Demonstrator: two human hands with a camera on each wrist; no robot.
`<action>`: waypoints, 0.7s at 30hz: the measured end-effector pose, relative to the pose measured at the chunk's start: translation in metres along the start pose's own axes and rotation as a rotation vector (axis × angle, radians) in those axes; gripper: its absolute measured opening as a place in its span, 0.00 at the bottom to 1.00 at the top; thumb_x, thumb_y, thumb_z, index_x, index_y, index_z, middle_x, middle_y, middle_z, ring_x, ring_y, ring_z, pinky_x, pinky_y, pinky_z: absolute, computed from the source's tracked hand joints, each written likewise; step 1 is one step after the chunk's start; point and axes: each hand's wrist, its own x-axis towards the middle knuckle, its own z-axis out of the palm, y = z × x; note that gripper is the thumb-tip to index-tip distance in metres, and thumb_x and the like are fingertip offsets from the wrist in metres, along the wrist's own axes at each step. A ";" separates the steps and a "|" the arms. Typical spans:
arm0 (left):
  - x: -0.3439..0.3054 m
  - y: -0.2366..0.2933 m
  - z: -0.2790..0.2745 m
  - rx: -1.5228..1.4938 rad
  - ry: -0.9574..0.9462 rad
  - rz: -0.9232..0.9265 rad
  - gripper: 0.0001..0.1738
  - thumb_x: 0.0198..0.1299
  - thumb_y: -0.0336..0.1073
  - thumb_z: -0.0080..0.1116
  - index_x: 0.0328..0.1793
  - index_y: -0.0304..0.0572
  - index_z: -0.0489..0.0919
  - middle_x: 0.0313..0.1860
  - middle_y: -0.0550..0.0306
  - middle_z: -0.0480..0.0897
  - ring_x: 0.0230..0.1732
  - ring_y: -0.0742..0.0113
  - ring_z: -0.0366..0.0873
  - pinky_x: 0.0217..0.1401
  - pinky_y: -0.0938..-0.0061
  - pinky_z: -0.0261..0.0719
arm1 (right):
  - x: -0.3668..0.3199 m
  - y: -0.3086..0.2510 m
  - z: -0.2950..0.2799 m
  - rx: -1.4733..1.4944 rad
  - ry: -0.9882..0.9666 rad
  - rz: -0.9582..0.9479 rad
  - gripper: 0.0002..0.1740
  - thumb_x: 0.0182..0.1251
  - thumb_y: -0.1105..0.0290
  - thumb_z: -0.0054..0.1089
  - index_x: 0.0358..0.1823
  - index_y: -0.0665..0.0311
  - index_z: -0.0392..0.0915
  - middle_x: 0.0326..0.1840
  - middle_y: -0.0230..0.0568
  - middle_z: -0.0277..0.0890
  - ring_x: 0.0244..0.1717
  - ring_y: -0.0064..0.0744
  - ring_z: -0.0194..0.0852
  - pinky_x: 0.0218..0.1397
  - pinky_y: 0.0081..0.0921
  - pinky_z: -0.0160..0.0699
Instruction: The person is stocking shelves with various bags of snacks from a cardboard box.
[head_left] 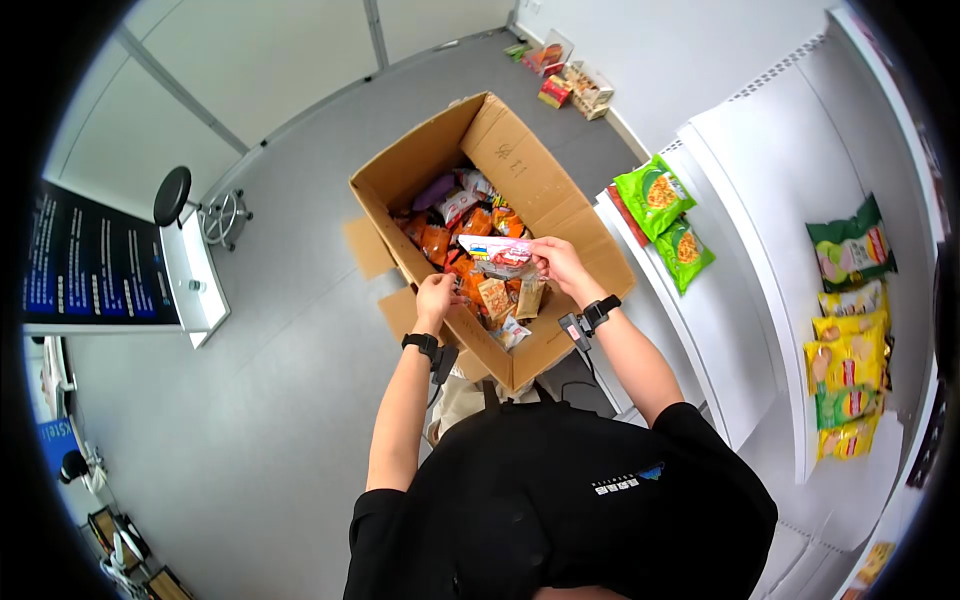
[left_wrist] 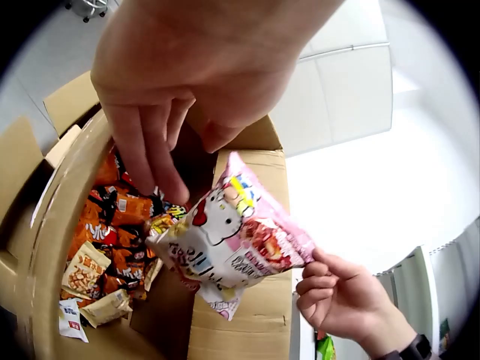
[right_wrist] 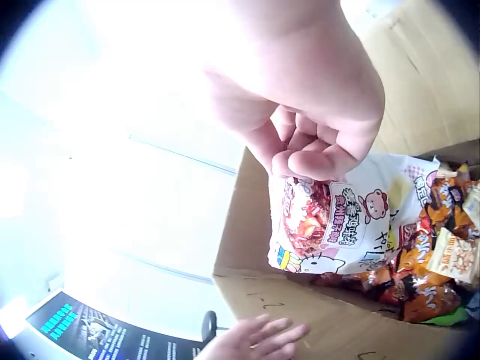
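1. The person's right hand pinches the edge of a pink-and-white cartoon-cat plastic snack packet between thumb and curled fingers. The packet hangs just above the brown cardboard box.
2. The left hand hovers beside the packet, fingers loose, gripping nothing.
3. The step looks like picking the packet out; carrying it clear of the box wall calls for a firm pinch.
4. Orange snack packets fill the box. Green crisp bags lie on the white shelf to the right.

Upper edge of pink-and-white foil snack bag was covered by right hand, left hand was cut off at the bottom edge, orange packets in brown cardboard box lay partly buried, lettering on dark screen was too small to read
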 end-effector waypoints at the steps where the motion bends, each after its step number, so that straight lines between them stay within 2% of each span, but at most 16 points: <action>1: 0.001 -0.002 0.003 0.054 -0.006 0.033 0.30 0.60 0.45 0.59 0.61 0.30 0.68 0.45 0.47 0.81 0.27 0.67 0.82 0.26 0.74 0.79 | -0.013 -0.011 0.002 0.023 -0.001 -0.020 0.04 0.65 0.70 0.58 0.37 0.62 0.76 0.23 0.26 0.70 0.21 0.15 0.63 0.23 0.14 0.62; 4: -0.011 0.010 0.012 0.260 -0.041 0.151 0.42 0.53 0.45 0.66 0.68 0.31 0.61 0.53 0.46 0.78 0.34 0.67 0.82 0.29 0.76 0.78 | -0.044 -0.036 0.005 0.104 -0.037 -0.093 0.05 0.65 0.70 0.57 0.37 0.63 0.75 0.23 0.26 0.68 0.21 0.16 0.60 0.23 0.15 0.60; 5: -0.017 0.017 0.012 0.324 -0.131 0.175 0.50 0.48 0.44 0.71 0.72 0.32 0.56 0.58 0.44 0.74 0.48 0.63 0.80 0.41 0.73 0.79 | -0.053 -0.042 0.005 0.139 -0.056 -0.119 0.05 0.65 0.70 0.56 0.37 0.64 0.75 0.23 0.27 0.68 0.21 0.16 0.60 0.23 0.15 0.60; 7: -0.018 0.011 0.016 0.356 -0.191 0.311 0.53 0.46 0.44 0.73 0.74 0.33 0.54 0.63 0.42 0.69 0.56 0.58 0.75 0.56 0.69 0.74 | -0.074 -0.054 0.008 0.224 -0.090 -0.152 0.04 0.66 0.71 0.56 0.38 0.63 0.74 0.23 0.27 0.67 0.21 0.17 0.59 0.24 0.15 0.59; 8: -0.017 0.009 0.016 0.301 -0.282 0.330 0.56 0.43 0.44 0.75 0.75 0.35 0.53 0.67 0.38 0.64 0.64 0.55 0.67 0.64 0.67 0.67 | -0.084 -0.058 0.010 0.265 -0.111 -0.165 0.04 0.66 0.71 0.55 0.38 0.63 0.74 0.23 0.27 0.66 0.21 0.17 0.58 0.24 0.15 0.59; 11: -0.055 0.037 0.021 0.273 -0.366 0.337 0.58 0.42 0.44 0.75 0.75 0.35 0.52 0.71 0.37 0.60 0.68 0.55 0.63 0.66 0.68 0.65 | -0.110 -0.067 0.017 0.457 -0.123 -0.145 0.05 0.67 0.71 0.55 0.39 0.63 0.72 0.23 0.27 0.65 0.21 0.17 0.58 0.25 0.16 0.59; 12: -0.065 0.043 0.020 0.223 -0.402 0.251 0.58 0.45 0.48 0.74 0.76 0.37 0.51 0.73 0.39 0.58 0.72 0.54 0.58 0.69 0.61 0.61 | -0.114 -0.065 0.016 0.521 -0.155 -0.146 0.04 0.68 0.70 0.54 0.38 0.63 0.72 0.23 0.27 0.65 0.21 0.18 0.58 0.25 0.16 0.59; 15: -0.079 0.051 0.017 0.006 -0.486 0.067 0.58 0.52 0.55 0.67 0.79 0.43 0.42 0.76 0.46 0.54 0.73 0.53 0.57 0.68 0.51 0.61 | -0.123 -0.061 0.015 0.702 -0.246 -0.140 0.05 0.69 0.70 0.52 0.35 0.62 0.70 0.23 0.28 0.65 0.22 0.18 0.57 0.25 0.17 0.59; 16: -0.082 0.051 0.017 -0.012 -0.544 0.092 0.54 0.56 0.61 0.60 0.79 0.43 0.45 0.76 0.47 0.54 0.74 0.54 0.55 0.72 0.50 0.55 | -0.127 -0.058 0.015 0.759 -0.272 -0.131 0.06 0.70 0.70 0.51 0.34 0.62 0.69 0.23 0.28 0.64 0.22 0.18 0.57 0.25 0.17 0.59; 19: -0.085 0.054 0.021 -0.135 -0.661 0.034 0.53 0.58 0.65 0.55 0.78 0.40 0.47 0.76 0.48 0.54 0.75 0.55 0.53 0.74 0.51 0.50 | -0.139 -0.049 0.016 0.890 -0.304 -0.116 0.08 0.71 0.70 0.50 0.31 0.61 0.67 0.22 0.28 0.63 0.22 0.19 0.57 0.26 0.17 0.59; 21: -0.082 0.050 0.025 -0.149 -0.725 -0.027 0.52 0.59 0.69 0.50 0.77 0.41 0.49 0.77 0.48 0.52 0.76 0.54 0.51 0.75 0.52 0.49 | -0.148 -0.048 0.020 0.964 -0.324 -0.128 0.08 0.71 0.70 0.50 0.31 0.61 0.67 0.22 0.28 0.61 0.22 0.19 0.57 0.27 0.17 0.60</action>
